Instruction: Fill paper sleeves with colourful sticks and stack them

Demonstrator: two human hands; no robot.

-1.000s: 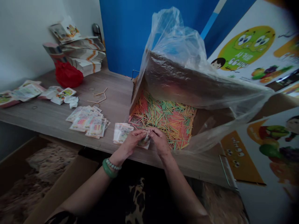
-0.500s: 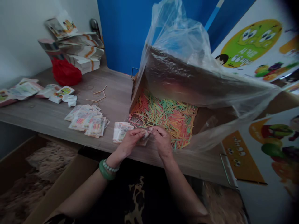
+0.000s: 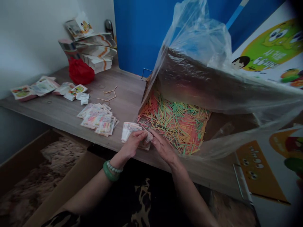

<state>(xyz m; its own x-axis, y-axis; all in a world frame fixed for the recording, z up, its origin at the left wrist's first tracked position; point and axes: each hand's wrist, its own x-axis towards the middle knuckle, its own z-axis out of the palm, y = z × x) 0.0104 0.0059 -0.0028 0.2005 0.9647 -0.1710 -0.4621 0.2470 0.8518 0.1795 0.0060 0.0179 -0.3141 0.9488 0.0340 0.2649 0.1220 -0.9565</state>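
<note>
My left hand [image 3: 133, 143] and my right hand [image 3: 163, 145] meet at the front edge of the wooden table [image 3: 59, 115], both pinching a small printed packet [image 3: 146, 142] between them. A green bangle and a bead bracelet circle my left wrist. Just left of the hands lies a small stack of empty packets [image 3: 129, 130]. Right behind them is a heap of thin coloured sticks [image 3: 176, 121], green, orange and yellow, lying in an open plastic-lined box.
A clear plastic bag [image 3: 201, 60] rises over the box. Filled packets [image 3: 98, 119] are spread left of the stack. Loose packets, a red bag [image 3: 80, 72] and piled printed sheets [image 3: 94, 52] stand further back. A cardboard box [image 3: 35, 176] sits below the table.
The view has shifted to the left, so everything sits further right. My hands keep working the packet; my right fingers have stretched out along it.
</note>
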